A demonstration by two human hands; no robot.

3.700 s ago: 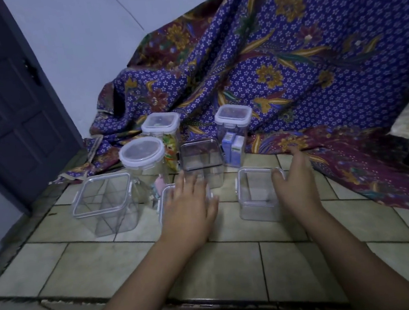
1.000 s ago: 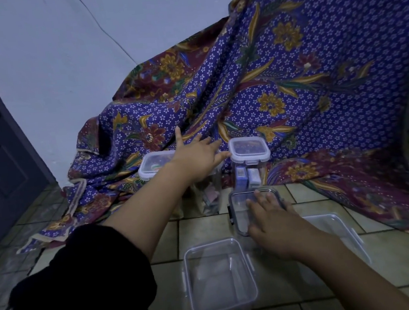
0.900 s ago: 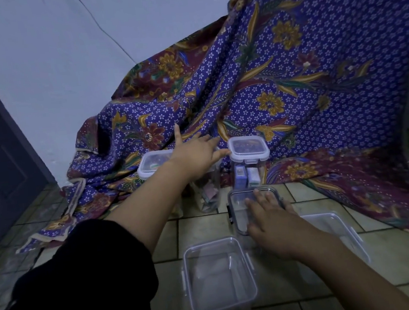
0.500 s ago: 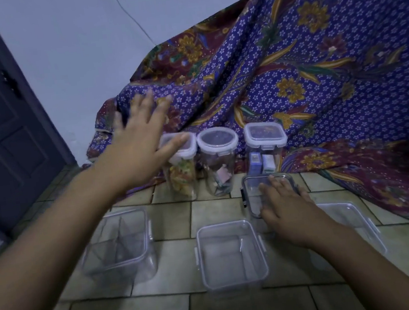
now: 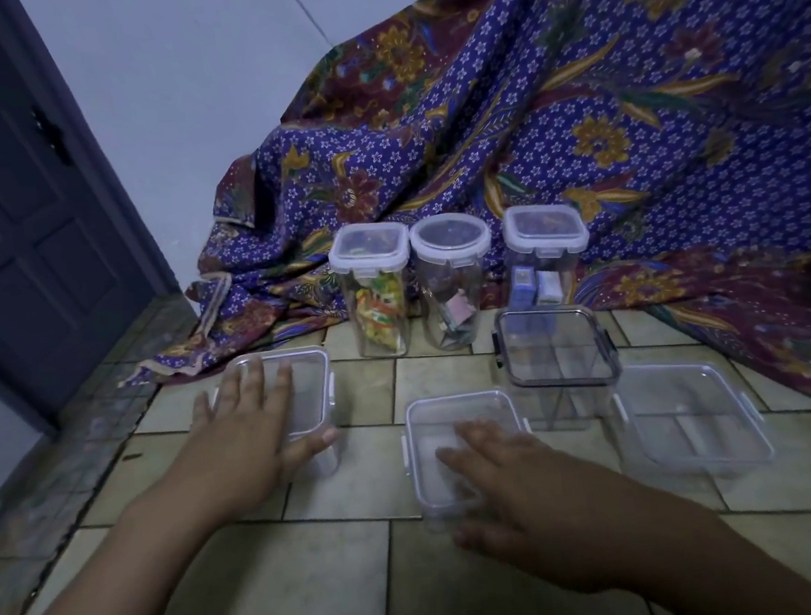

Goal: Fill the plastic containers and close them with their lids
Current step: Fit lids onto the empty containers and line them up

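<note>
My left hand lies flat with spread fingers on the left clear container. My right hand rests open on the middle container. Both containers stand on the tiled floor, near three lidded jars.

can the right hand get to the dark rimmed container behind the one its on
Probably yes. The right hand rests flat on the middle clear container, and the dark-rimmed container stands just beyond it, with nothing standing between them, so a short reach forward should do.
</note>
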